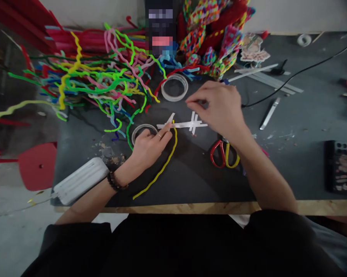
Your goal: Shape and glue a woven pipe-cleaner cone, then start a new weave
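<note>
My left hand point(150, 148) rests on the dark table, its fingertips pressing the upper end of a yellow pipe cleaner point(161, 169) against a strip of white tape point(180, 125). The pipe cleaner curves down toward the table's front edge. My right hand point(219, 109) hovers just above the right end of the tape strip, where short cross pieces point(194, 124) lie over it; its thumb and forefinger are pinched together, and whether they hold anything is too blurred to tell. A roll of clear tape point(141, 131) sits beside my left hand.
A tangle of coloured pipe cleaners point(98, 80) fills the back left. A second tape roll point(175, 87) lies behind the strip. Red and yellow scissors point(223, 154) sit under my right wrist. A white ribbed case point(81, 180), a black cable point(291, 77), metal strips point(270, 112) and a dark tray point(342, 167) surround.
</note>
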A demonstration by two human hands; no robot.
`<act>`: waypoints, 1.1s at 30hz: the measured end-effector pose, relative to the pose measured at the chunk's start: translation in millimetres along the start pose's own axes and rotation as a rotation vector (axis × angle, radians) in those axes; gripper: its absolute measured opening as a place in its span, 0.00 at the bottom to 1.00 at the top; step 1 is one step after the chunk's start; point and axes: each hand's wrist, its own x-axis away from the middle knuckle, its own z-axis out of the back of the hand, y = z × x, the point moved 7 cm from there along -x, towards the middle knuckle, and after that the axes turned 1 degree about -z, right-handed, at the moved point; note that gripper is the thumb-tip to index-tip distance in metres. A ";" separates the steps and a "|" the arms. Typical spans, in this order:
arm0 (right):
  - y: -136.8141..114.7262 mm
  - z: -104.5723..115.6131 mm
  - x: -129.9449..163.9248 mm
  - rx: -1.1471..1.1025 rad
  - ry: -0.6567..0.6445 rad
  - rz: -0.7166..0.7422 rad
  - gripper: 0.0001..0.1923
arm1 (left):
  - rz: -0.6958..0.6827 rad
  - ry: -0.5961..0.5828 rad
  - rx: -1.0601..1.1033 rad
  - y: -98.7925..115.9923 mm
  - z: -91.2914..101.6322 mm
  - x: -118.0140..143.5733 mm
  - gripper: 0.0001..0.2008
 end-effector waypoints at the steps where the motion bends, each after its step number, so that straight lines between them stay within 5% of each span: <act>1: 5.9 4.0 3.7 0.042 -0.016 -0.008 0.11 | -0.012 -0.009 0.023 0.6 -3.0 -1.7 0.22; 10: 32.7 -28.6 38.5 0.218 -0.238 0.131 0.17 | -0.099 -0.035 -0.011 7.0 -13.1 -3.1 0.31; 16: 23.8 -21.9 39.7 0.253 -0.246 0.112 0.20 | -0.154 -0.077 -0.016 7.8 -6.8 -10.2 0.24; 22: 4.4 -40.0 40.3 0.314 -0.240 0.266 0.22 | -0.148 0.063 -0.038 6.7 -2.7 -13.9 0.19; 26: -6.7 -48.1 38.2 0.386 -0.198 0.332 0.19 | -0.019 0.164 0.112 0.2 -12.0 -12.0 0.18; 30: -6.3 -42.9 22.0 0.274 -0.066 0.188 0.16 | 0.171 0.187 0.179 -11.2 -16.8 -9.2 0.19; 33: -0.3 -48.0 9.4 0.257 -0.107 0.070 0.16 | 0.235 0.185 0.161 -14.6 -11.9 -8.6 0.18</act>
